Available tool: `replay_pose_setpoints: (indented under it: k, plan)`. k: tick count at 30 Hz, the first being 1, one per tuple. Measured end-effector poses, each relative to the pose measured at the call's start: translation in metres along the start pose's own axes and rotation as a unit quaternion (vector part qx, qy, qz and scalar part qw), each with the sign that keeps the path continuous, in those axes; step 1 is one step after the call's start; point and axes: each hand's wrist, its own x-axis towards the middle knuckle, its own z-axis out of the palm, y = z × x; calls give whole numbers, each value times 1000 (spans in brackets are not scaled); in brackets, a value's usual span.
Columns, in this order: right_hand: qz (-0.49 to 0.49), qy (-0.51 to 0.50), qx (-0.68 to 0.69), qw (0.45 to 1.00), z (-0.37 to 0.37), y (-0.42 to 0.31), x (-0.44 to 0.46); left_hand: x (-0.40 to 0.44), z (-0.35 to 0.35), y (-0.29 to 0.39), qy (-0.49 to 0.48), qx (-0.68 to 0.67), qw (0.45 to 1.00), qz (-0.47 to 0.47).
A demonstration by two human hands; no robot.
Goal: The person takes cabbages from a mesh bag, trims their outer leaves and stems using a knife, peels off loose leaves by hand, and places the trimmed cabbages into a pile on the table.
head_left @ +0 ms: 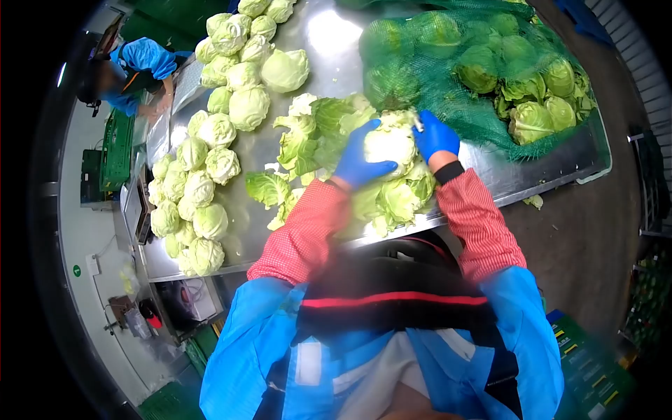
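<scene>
A pale, partly stripped cabbage is in front of me on the metal table. My left hand, in a blue glove, grips its left side, thumb low and fingers towards the top. At the cabbage's upper right is my right hand, also blue-gloved, its fingers closed around something small that I cannot make out. Loose green leaves lie left of the cabbage, and more trimmed leaves are heaped just below it, near the table's front edge.
Several trimmed cabbages are piled along the left of the metal table. A green net sack with cabbages spilling from it covers the right side. Another person bends over at the far left, near green crates.
</scene>
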Motion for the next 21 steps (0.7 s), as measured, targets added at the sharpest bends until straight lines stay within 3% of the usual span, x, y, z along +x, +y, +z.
replay_pose_setpoints:
  k: [3, 5, 7, 9, 11, 12, 15, 16, 19, 21]
  plan:
    - [10, -17, 16, 1000, 11, 20, 6, -9, -9, -8, 29, -96, 995, -5]
    - [38, -64, 81, 994, -14, -4, -14, -15, -7, -4, 53, -129, 990, -17]
    - [2, -36, 96, 995, -13, -24, -30, -14, -5, 1, 53, -120, 991, -30]
    - [11, -119, 78, 990, -23, -29, -38, -14, -2, -4, 57, -165, 984, -42]
    - [-5, -146, 82, 986, -21, -22, -37, -15, -2, -19, 47, -88, 994, -33]
    - [-24, -138, 81, 987, -21, -20, -42, -14, -4, -18, 42, -50, 997, -29]
    - [-17, -110, 104, 988, -16, -7, -50, -14, -4, -12, 64, -167, 981, -78]
    - [-16, -93, 88, 992, -19, -5, -53, -13, -7, -8, 64, -144, 985, -70]
    - [23, -47, 47, 998, 0, 19, -46, -8, -10, -27, 87, -251, 955, -129]
    - [21, -19, 58, 998, -1, 28, -45, -10, -14, -16, 57, -390, 906, -155]
